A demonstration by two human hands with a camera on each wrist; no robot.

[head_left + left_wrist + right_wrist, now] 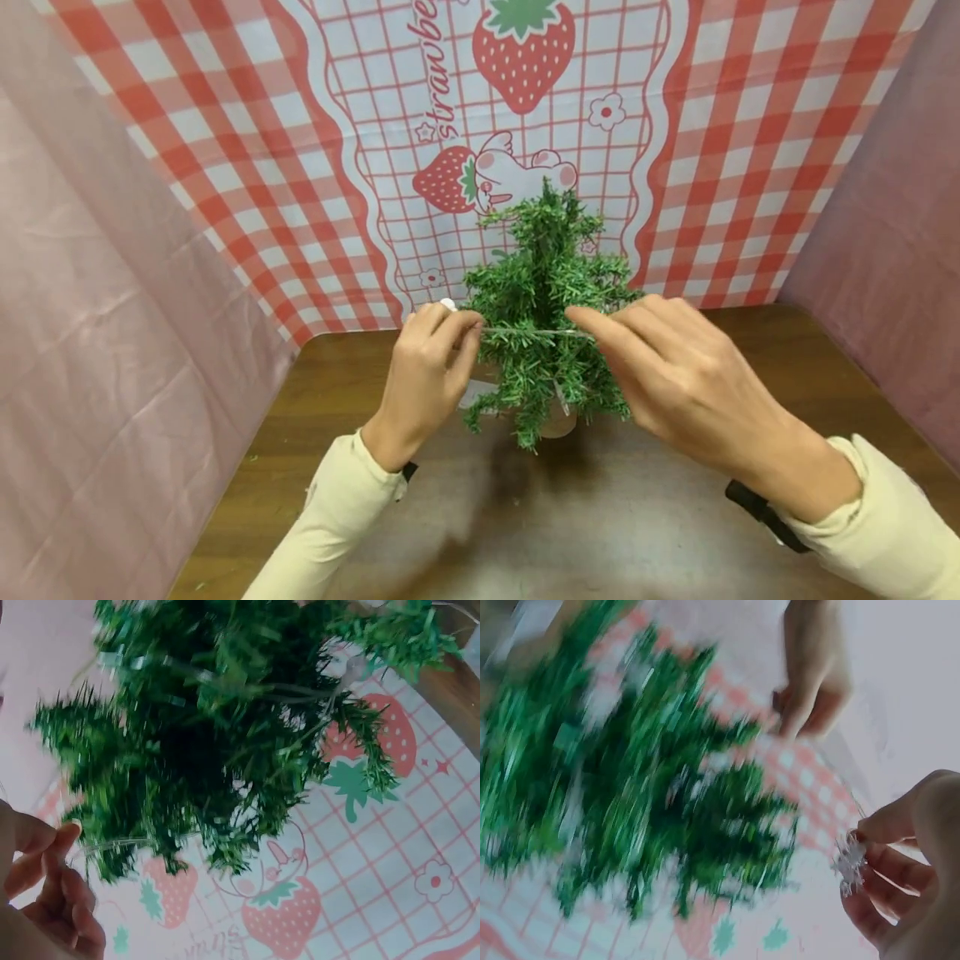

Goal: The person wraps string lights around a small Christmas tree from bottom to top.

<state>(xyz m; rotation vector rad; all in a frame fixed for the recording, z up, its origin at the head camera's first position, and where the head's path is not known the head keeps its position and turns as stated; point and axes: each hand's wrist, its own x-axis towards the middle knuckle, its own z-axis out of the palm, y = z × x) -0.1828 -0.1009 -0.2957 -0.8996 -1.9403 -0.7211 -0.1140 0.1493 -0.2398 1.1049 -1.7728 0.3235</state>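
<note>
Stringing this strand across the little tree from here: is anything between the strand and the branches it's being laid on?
Nothing visible. The thin strand runs taut between the left hand and the right hand, right across the front of the small green tree, already against its branches.

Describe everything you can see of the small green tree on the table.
The miniature artificial Christmas tree has bristly green plastic-looking needles on tiered branches and stands upright in a small pale base on the brown wooden table, before a strawberry-print backdrop. A thin clear strand stretches across its middle, pinched by the left hand and right hand. The right fingers also hold a small silvery snowflake.
</note>
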